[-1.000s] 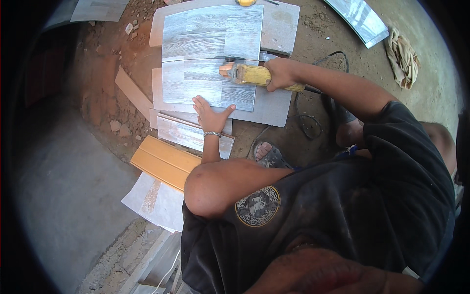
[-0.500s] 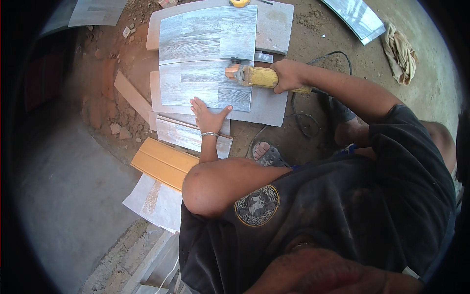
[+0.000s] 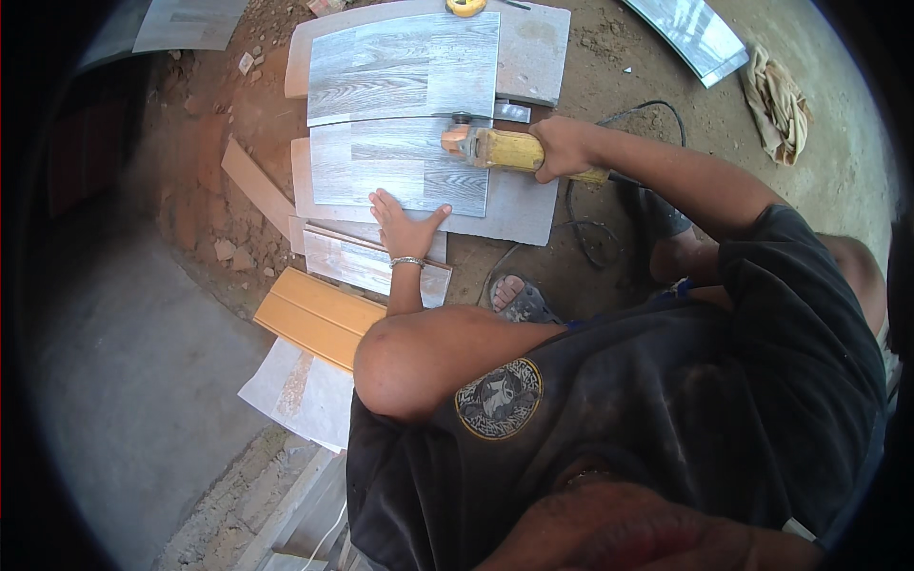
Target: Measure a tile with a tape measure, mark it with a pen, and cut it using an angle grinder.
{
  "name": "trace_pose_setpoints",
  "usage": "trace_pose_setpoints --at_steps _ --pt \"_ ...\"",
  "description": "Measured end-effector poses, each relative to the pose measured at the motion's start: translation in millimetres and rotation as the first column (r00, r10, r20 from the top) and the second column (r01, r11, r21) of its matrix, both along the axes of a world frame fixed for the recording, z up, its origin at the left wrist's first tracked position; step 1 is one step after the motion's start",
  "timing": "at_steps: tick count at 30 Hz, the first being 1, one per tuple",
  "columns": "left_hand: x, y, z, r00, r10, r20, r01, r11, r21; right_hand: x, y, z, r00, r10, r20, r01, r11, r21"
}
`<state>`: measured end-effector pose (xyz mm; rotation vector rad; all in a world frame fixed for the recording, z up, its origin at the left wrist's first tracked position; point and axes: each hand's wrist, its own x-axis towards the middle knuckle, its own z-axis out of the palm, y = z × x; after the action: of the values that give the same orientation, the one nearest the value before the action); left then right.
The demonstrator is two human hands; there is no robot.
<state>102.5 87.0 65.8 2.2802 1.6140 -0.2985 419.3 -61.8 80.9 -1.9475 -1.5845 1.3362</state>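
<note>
A grey wood-patterned tile (image 3: pixel 390 157) lies on pale slabs, with a dark straight line running across its middle. My right hand (image 3: pixel 564 147) is wrapped round the body of a yellow angle grinder (image 3: pixel 511 149). The grinder's orange-brown head and disc sit on that line, towards its right end. Whether the disc is spinning cannot be seen. My left hand (image 3: pixel 407 226) presses on the tile's near edge, fingers and thumb spread. Beneath the tile, the slab (image 3: pixel 528 205) sticks out on the right and near sides.
A black cord (image 3: pixel 581 228) loops over the dirt beside my foot. Narrow tile offcuts (image 3: pixel 333 262) and an orange-yellow panel (image 3: pixel 314 314) lie near my knee. A yellow tape measure (image 3: pixel 466 7) rests at the far edge. To the right are another tile (image 3: pixel 690 38) and a beige cloth (image 3: pixel 776 105).
The grinder and my right hand have shifted very slightly to the right along the line. The line across the tile looks darker. My left hand stays in place.
</note>
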Motion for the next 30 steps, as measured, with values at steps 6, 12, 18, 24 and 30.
trace_pose_setpoints --at_steps 6,12,18,24,30 --pt "-0.1 -0.1 -0.2 1.0 -0.005 0.011 0.005 1.0 -0.002 0.8 -1.9 -4.1 1.0 0.006 -0.006 -0.005 0.999 0.033" --pt "-1.6 0.4 -2.8 0.999 -0.012 0.032 0.012 1.0 0.001 1.5 -5.9 -3.3 1.0 -0.012 -0.005 0.012 1.0 0.017" --pt "-3.5 2.9 -6.2 1.0 0.006 0.018 -0.005 1.0 -0.025 2.8 -7.5 1.0 1.0 0.004 -0.008 -0.004 0.999 0.038" --pt "-5.7 3.3 -10.1 1.0 0.009 0.023 -0.008 1.0 -0.027 3.4 -7.3 -2.7 1.0 0.0 0.003 0.0 0.999 0.033" --pt "-4.9 4.4 -9.2 0.998 0.011 0.059 -0.01 1.0 -0.017 4.7 -10.4 7.4 0.999 -0.012 -0.032 0.013 0.999 0.033"
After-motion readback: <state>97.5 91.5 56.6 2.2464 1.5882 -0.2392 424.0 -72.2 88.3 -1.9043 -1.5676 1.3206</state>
